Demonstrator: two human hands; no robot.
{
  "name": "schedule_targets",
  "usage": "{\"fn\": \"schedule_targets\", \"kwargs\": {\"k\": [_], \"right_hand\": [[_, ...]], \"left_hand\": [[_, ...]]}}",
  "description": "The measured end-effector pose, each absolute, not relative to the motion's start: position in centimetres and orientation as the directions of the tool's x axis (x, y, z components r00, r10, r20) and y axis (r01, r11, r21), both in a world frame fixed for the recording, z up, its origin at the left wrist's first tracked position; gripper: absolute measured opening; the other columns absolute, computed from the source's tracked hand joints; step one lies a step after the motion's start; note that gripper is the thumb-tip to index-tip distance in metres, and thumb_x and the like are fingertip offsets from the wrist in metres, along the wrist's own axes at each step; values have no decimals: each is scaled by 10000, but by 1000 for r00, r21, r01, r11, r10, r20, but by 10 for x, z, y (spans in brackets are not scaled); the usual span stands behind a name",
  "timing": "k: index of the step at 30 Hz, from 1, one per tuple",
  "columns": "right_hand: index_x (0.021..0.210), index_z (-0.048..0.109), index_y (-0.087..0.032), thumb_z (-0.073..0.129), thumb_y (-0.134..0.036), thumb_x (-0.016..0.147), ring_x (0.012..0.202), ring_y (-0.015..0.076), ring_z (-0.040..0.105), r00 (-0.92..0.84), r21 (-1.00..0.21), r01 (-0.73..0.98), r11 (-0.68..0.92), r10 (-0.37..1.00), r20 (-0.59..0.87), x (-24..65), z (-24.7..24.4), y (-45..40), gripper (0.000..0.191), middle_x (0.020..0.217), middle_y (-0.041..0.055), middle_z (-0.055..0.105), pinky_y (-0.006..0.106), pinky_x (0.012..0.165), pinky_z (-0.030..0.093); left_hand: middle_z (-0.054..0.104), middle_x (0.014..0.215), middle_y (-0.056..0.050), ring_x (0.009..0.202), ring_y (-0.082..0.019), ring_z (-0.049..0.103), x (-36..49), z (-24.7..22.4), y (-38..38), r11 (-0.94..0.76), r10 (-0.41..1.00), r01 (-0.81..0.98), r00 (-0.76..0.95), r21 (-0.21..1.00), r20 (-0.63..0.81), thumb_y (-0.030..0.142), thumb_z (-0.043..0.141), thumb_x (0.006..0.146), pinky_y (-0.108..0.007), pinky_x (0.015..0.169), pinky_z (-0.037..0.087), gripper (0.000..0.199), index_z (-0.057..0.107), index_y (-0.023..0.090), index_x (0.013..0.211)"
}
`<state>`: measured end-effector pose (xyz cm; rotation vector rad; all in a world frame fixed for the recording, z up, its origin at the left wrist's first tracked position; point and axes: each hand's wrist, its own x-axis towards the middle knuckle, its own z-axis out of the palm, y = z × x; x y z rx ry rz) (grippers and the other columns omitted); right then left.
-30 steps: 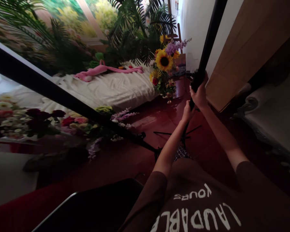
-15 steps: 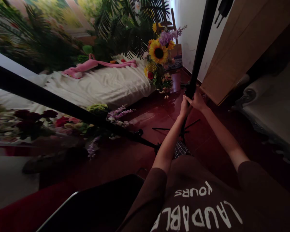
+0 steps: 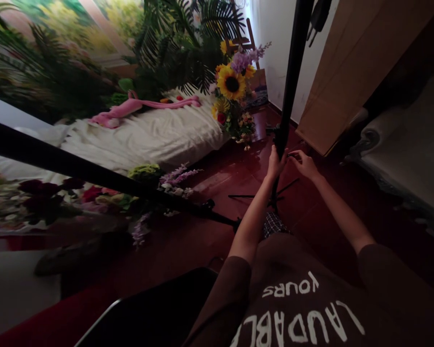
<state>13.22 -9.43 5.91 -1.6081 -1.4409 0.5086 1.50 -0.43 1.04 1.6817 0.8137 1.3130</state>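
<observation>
A black stand pole (image 3: 292, 72) rises steeply in front of me, with thin legs spread low over the red floor. My left hand (image 3: 276, 163) is wrapped round this pole, just below a dark clamp. On the pole's right side, my right hand (image 3: 302, 163) has its thumb and fingertips pinched at a small dark part, perhaps a knob, too small to make out. A black plug (image 3: 318, 19) hangs beside the pole near the top.
Another black pole (image 3: 104, 176) slants across the left. Behind it a white-draped bed (image 3: 155, 135) bears a pink plush toy (image 3: 121, 112). Sunflowers (image 3: 232, 84) stand beyond, a brown board (image 3: 332, 101) leans at the right, and a black panel (image 3: 159, 308) lies low left.
My right hand has moved off the pole, slightly right and down, its fingers now pinched beside it. My left hand stays round the pole, a little lower. The view has shifted slightly.
</observation>
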Motion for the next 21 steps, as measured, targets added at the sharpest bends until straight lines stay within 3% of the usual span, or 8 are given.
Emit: {"fn": "schedule_targets", "kwargs": {"k": [3,6,9,12,14,16,19,21], "right_hand": [[789,656,-213,506,-651,854,743,209,676,343,-793,608,-34,912,224,131,54,-85,468,689,41,699,281,686,499],[557,577,-209,494,-667,849,604,200,640,440,-807,565,-170,890,120,127,53,-76,550,467,17,575,252,559,432],[454,432,-229,493,-598,881,375,133,476,510,-902,277,-330,847,-153,119,57,-68,569,352,-12,438,246,434,342],[461,325,-244,423,-518,932,275,79,250,363,-895,-94,-437,822,-439,115,62,-63,554,309,-54,318,231,348,234],[470,303,-241,391,-495,946,270,67,204,247,-851,-229,-473,818,-520,114,62,-62,546,306,-62,291,216,327,195],[492,349,-229,416,-517,936,281,63,267,261,-858,-276,-433,825,-501,113,60,-64,533,329,-52,351,196,326,219],[566,473,-211,540,-610,854,354,74,439,427,-943,-192,-270,842,-328,105,51,-72,496,427,-18,510,178,358,323],[611,539,-200,609,-656,780,392,84,495,460,-975,-106,-196,860,-223,96,43,-79,492,496,5,585,184,375,371]], "left_hand": [[640,937,-84,812,-158,631,14,11,-4,-429,871,-10,261,903,417,468,591,859,-286,750,495,406,493,193,1141],[642,936,-80,798,-152,630,14,10,-4,-414,873,-20,275,910,403,473,598,851,-280,741,495,418,499,189,1141],[644,960,-89,826,-162,634,14,9,-5,-412,875,-16,273,911,401,470,599,851,-296,765,496,413,502,187,1136],[637,970,-92,854,-169,631,15,11,-5,-412,878,-4,268,911,398,454,588,863,-310,794,496,379,505,192,1123],[633,991,-99,892,-173,632,14,12,-6,-408,876,-8,281,913,393,445,574,873,-317,814,499,366,505,190,1125],[626,1059,-113,972,-175,630,8,11,-11,-398,871,-35,297,917,390,435,550,887,-320,852,501,378,492,191,1170],[587,1216,-131,1110,-170,600,-18,-6,-34,-339,879,-86,326,937,348,409,517,907,-328,931,487,416,444,201,1260],[599,1204,-131,1092,-169,610,-47,-31,-59,-209,911,-38,355,977,209,400,494,916,-332,936,490,352,486,188,1197]]}}
